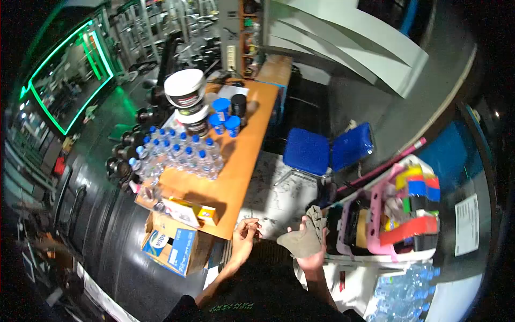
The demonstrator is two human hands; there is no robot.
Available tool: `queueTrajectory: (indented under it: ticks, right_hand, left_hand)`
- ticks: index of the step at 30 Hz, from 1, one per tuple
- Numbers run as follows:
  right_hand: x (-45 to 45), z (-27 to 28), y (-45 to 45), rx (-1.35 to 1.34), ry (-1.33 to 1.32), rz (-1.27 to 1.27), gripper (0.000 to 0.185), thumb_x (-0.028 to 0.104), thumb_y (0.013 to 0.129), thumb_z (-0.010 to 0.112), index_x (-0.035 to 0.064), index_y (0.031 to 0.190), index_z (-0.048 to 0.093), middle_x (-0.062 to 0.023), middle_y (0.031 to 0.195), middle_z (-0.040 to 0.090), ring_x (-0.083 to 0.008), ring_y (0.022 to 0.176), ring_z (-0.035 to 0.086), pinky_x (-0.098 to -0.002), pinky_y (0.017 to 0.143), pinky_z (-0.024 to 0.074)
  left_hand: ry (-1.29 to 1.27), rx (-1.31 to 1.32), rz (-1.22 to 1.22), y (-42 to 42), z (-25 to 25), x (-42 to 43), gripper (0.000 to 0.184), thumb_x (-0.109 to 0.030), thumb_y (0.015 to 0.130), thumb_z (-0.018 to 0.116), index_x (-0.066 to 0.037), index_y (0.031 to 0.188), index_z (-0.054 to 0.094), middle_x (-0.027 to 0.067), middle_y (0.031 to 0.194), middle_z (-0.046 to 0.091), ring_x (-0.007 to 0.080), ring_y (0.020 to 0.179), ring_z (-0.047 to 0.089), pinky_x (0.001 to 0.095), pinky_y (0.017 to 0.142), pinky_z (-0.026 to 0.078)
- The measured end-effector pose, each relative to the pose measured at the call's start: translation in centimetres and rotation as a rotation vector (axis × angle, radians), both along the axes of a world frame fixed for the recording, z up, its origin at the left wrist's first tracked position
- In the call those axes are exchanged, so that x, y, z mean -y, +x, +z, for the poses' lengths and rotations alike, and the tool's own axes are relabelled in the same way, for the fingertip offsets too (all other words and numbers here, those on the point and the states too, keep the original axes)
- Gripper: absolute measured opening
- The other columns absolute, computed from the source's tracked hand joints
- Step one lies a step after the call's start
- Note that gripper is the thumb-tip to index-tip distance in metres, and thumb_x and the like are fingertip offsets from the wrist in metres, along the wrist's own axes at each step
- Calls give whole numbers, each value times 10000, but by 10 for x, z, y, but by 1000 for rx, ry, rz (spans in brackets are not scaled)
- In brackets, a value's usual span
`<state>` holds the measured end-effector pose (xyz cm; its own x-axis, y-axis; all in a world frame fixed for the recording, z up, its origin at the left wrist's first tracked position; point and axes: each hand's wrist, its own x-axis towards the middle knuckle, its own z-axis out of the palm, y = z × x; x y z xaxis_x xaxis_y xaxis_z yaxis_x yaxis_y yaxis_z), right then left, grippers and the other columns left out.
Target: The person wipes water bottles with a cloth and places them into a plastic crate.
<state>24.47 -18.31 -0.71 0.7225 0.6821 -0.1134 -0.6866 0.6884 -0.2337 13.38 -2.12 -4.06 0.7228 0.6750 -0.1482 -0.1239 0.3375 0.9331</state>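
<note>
My right hand (314, 256) holds a grey-beige cloth item (303, 241), with a darker patterned piece (316, 217) rising at its top. The palm faces up and the fingers curl beside the cloth. To the left, my left hand (245, 235) is raised near the front corner of the orange table (244, 161), its fingers curled together. Whether anything small sits between those fingers is too small to tell. The two hands are apart, in front of my dark shirt.
Water bottles (188, 155), white tubs (185, 88), blue-lidded containers (221, 107) and a yellow box (207, 214) stand on the table. An open carton (179, 249) is below. Blue chair (306, 151) ahead; pink basket (375, 214) and more bottles (402, 292) on the right.
</note>
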Motion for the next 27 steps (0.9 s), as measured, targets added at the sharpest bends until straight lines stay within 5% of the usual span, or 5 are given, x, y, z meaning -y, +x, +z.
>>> queueTrajectory:
  ticks: [5,14,20,25,27]
  right_hand:
    - [-66,6,-28,-57,121,178,621,565,923,382,114,1348,426,-54,1250,535,-211,1169,498,-517,1133,212]
    - [-194,-16,-16,-166,97,453,540,439,950,441,120,1384,407,-43,1380,465,-231,1021,568,-341,767,541]
    - [-305,-32,6,-55,-64,718,554,520,937,416,152,1350,440,-13,1315,512,-206,996,561,-373,782,492]
    - [-394,-33,14,63,-134,970,582,552,938,381,127,1331,449,4,1258,529,-197,995,537,-407,812,482]
    - [-425,-44,16,93,-148,1044,594,558,938,375,119,1331,448,11,1245,529,-195,993,529,-406,830,477]
  left_hand:
    - [25,55,228,-50,14,-60,197,-176,967,513,-20,1081,551,73,890,601,122,697,582,250,628,475]
    - [146,-100,525,-80,-5,-151,201,-222,958,536,-58,1067,575,37,841,601,100,664,575,244,586,472]
    - [255,-216,684,-76,-13,-217,175,-174,946,552,-49,1063,588,16,854,592,79,692,562,220,605,440]
    - [910,-787,411,-94,32,-307,308,-250,837,634,-63,1079,601,165,886,643,330,825,639,429,676,505]
    - [987,-957,410,-106,23,-357,308,-238,828,649,-60,1075,601,163,906,642,326,847,639,409,718,511]
